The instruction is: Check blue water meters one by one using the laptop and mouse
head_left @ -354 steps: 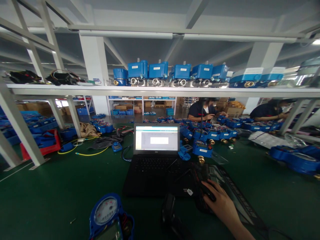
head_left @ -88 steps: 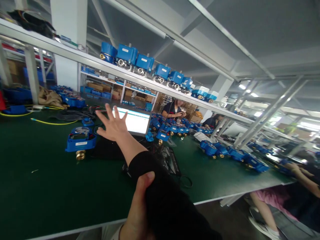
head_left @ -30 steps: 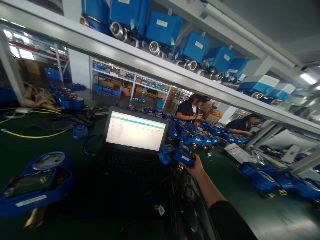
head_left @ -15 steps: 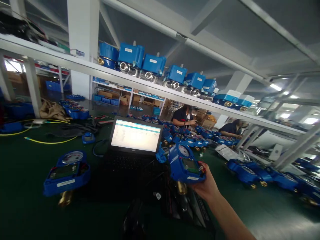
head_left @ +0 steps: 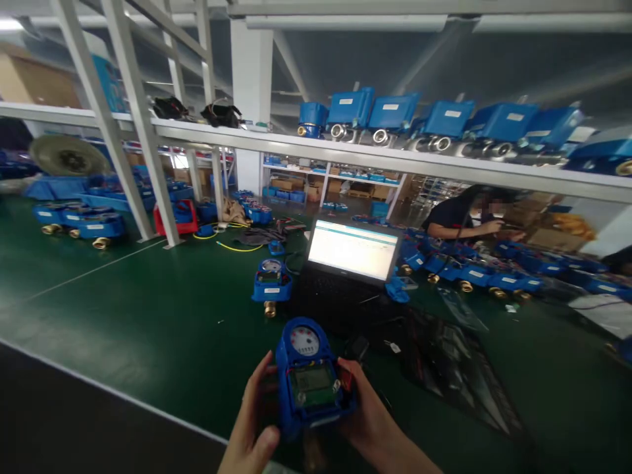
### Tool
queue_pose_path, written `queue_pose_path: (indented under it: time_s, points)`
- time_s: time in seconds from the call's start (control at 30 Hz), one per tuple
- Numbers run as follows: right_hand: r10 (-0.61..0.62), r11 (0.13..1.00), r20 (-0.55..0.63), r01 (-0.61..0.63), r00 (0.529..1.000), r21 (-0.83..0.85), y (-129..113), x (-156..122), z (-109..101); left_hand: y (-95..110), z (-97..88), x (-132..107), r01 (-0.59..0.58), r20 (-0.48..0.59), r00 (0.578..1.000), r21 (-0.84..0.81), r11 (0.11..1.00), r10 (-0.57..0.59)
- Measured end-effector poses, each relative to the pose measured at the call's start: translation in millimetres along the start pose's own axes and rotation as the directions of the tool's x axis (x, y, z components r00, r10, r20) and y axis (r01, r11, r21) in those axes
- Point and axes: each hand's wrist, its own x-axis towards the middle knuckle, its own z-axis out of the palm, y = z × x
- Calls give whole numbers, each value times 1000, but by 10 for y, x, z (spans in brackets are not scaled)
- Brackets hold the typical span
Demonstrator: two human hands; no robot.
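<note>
A blue water meter point(head_left: 307, 368) with a round dial, a small display and an exposed green circuit board is held near the front edge of the table, its face tilted up toward me. My right hand point(head_left: 368, 408) grips its right side, by some red wiring. Along the left side curls my left hand point(head_left: 254, 415), thumb at the lower corner and fingers partly hidden behind the casing. Blurred brass shows below the meter. Just beyond stands another blue water meter point(head_left: 271, 280) with a brass fitting, left of an open laptop point(head_left: 353, 247) with a lit screen.
A dark plastic bag point(head_left: 459, 368) lies on the green table point(head_left: 162, 329) at right. More blue meters point(head_left: 79, 220) line the left, near a red bin point(head_left: 180, 220). Overhead, a shelf point(head_left: 276, 139) carries blue meters. A person point(head_left: 464, 217) works behind the laptop.
The view has swung left. The water meter in my right hand has come from beside the laptop to close in front of me, and my left hand has come into view against it.
</note>
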Motion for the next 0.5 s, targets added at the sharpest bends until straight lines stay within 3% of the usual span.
queue_pose_path:
  time_s: [0.2,0.3,0.4,0.5]
  points:
    - [-3,998,30,5,1000,-57,150,244,-46,-92,-59,-83,62,-76,996,78,995,-56]
    - [14,997,44,-11,999,-71,163,298,-151,-132,-36,-32,82,-55,995,79,994,-77]
    - [63,991,125,-48,990,-126,111,186,-296,-178,-46,-22,58,-27,998,108,992,-55]
    - [51,932,123,-3,991,-362,-49,-56,-520,-230,-74,-56,50,-19,999,115,992,-48]
